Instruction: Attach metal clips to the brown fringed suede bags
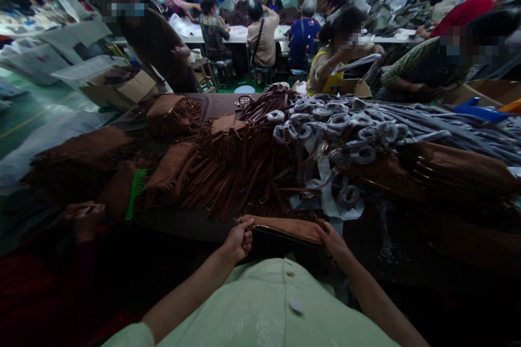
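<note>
Pouch (288, 225): While I follow along from my remote seat, here it is, brown and slim, drawn out between both hands at the near edge of the table (175, 223), right in front of the pale green shirt (264, 309).
Left hand (239, 239): the grip is clenched on the pouch's left end, fingers curled in, thumb on top.
Right hand (336, 241): over here the grip is pinched on the right end, so I have the pouch held at both ends.
Zip (285, 233): a gold-coloured line, running along the pouch's near side between the hands.
Brown straps (228, 184): and just beyond, a loose fan of them, spread to the left.
Wrapped coils (338, 120): a big heap in greyish film, piled to the right of those straps.
Green comb (136, 192): bright as anything, lying among the brown goods well to the left of the pouch.
Fringed bags (171, 171): just right of the comb, more stacked farther left.
Neighbour's hands (84, 219): far left, dim; I cannot tell what they hold.
Background: masked co-workers, several seated around a white table (236, 37).
</note>
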A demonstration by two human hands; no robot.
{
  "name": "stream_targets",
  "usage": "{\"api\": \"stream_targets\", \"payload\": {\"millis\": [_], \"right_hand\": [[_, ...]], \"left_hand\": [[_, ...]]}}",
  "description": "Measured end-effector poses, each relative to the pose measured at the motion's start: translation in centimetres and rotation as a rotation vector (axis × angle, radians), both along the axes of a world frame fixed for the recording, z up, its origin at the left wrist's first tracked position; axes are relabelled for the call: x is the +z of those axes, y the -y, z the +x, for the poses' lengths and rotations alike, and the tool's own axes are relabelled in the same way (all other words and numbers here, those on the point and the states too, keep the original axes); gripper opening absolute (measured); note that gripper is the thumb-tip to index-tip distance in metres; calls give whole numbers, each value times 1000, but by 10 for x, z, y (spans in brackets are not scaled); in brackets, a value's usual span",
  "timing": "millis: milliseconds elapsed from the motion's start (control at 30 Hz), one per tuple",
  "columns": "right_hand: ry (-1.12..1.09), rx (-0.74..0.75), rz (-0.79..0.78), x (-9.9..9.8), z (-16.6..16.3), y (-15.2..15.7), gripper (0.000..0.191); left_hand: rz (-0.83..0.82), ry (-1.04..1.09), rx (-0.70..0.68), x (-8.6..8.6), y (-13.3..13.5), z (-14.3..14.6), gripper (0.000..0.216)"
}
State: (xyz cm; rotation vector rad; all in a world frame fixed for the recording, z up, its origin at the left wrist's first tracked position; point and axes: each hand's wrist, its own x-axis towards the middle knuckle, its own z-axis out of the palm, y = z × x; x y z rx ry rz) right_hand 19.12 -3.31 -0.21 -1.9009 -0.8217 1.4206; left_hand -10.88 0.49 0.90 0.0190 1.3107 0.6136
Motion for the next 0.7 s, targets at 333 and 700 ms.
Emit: {"api": "stream_targets", "payload": {"millis": [333,700], "right_hand": [[345,400,183,15,-4,-3,31],[448,567,151,23,-17,-10,40]], "left_hand": [[31,-45,-301,7,-16,-10,33],[1553,-1161,-962,35,0,47,25]]}}
